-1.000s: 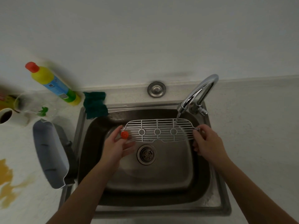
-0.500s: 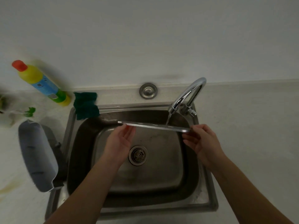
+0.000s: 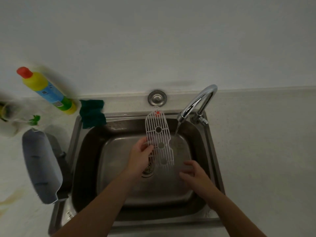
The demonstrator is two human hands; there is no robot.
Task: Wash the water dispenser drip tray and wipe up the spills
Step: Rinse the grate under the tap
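Observation:
The white slotted drip tray grate [image 3: 159, 139] with a small red button at its far end stands lengthwise over the steel sink [image 3: 89, 151]. My left hand [image 3: 141, 157] grips its left edge near the middle. My right hand [image 3: 195, 175] hovers just right of the grate's near end, fingers spread, not touching it. Water runs from the chrome tap [image 3: 196, 103] beside the grate's right edge. The grey drip tray base [image 3: 40, 165] lies on the counter left of the sink.
A yellow detergent bottle [image 3: 47, 91] with a red cap leans against the wall at the back left. A dark green cloth [image 3: 92, 113] hangs over the sink's back left corner. Brown spill marks [image 3: 10, 200] stain the counter at the left. Blurred cups sit at the far left.
The grate has turned from crosswise under the tap to lengthwise, held by my left hand alone. My right hand has let go of its end and dropped toward me.

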